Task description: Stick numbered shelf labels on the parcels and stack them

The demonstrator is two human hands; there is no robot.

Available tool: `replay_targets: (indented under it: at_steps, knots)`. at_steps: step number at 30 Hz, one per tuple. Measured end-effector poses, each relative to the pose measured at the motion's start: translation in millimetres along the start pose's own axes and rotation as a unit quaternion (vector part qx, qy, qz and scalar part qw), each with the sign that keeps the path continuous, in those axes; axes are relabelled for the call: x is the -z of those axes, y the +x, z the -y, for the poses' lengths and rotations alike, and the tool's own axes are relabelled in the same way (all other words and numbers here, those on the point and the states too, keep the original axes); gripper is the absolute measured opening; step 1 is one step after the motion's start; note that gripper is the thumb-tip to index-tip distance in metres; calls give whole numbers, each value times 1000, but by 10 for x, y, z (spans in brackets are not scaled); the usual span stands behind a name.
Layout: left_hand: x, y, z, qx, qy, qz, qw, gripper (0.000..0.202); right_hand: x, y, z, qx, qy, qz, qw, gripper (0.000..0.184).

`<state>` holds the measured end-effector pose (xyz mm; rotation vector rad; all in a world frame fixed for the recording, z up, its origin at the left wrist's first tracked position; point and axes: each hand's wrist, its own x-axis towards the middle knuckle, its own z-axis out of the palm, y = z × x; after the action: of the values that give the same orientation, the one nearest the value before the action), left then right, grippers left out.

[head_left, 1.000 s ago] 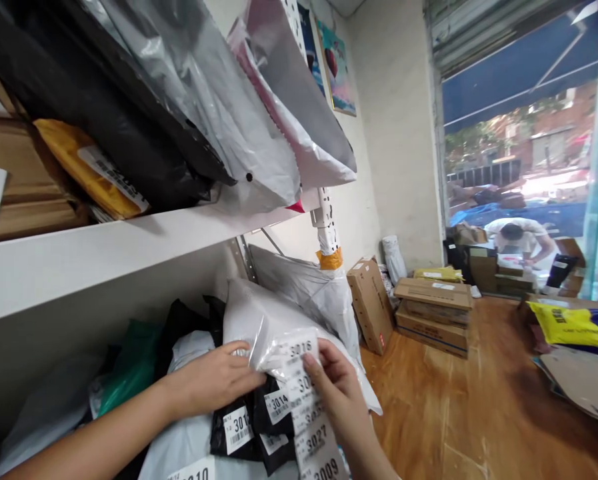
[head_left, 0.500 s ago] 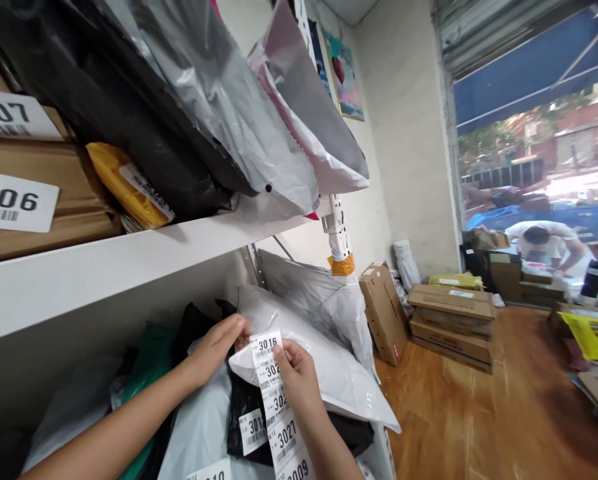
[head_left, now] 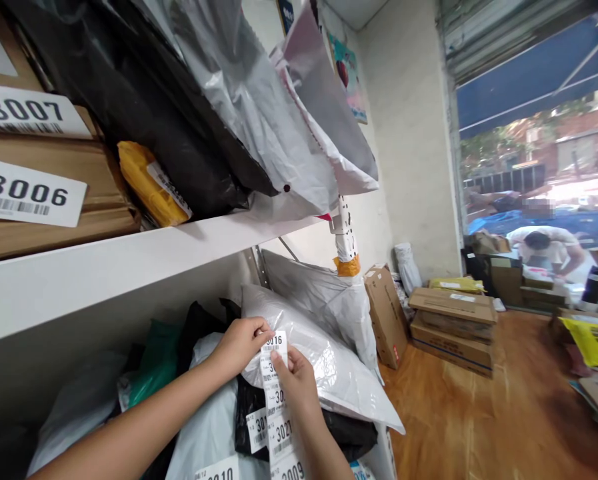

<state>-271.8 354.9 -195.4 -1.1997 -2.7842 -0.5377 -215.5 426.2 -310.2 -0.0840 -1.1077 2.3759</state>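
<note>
White label strip [head_left: 273, 343], black-numbered, runs upright, our left hand [head_left: 239, 343] and right hand [head_left: 296, 383] both pinching its top end.

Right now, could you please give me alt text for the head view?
The left hand and right hand pinch a strip of white numbered barcode labels, topmost 3016, against a glossy white plastic mailer bag beneath a white shelf board bearing brown cardboard boxes labelled 3006 and 3007.

parcel depot: shelves [head_left: 129, 267] of numbered mailers [head_left: 319, 353], stacked cartons [head_left: 451, 320]
</note>
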Motion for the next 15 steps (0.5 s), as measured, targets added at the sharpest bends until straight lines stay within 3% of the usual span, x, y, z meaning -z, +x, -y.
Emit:
replay_targets:
  at_steps: [2,6,10,12,15]
  knots:
    - [-18,10,-25,-7,53,13,999,23,21,-64,26,-14,6,21,1000,46]
    - [-105,11,-53,-48,206,48,976,27,47,-278,-32,-52,37,-66,996,45]
    - [-189,6,-47,-72,320,33,944,31,173,-498,-101,7,2,-103,995,42]
    - [-174,-25,-66,-66,295,-11,953,29,280,-544,-25,-2,4,-90,996,39]
    - [-120,-111,-116,-163,135,-45,976,32,398,-519,221,-40,36,-76,996,37]
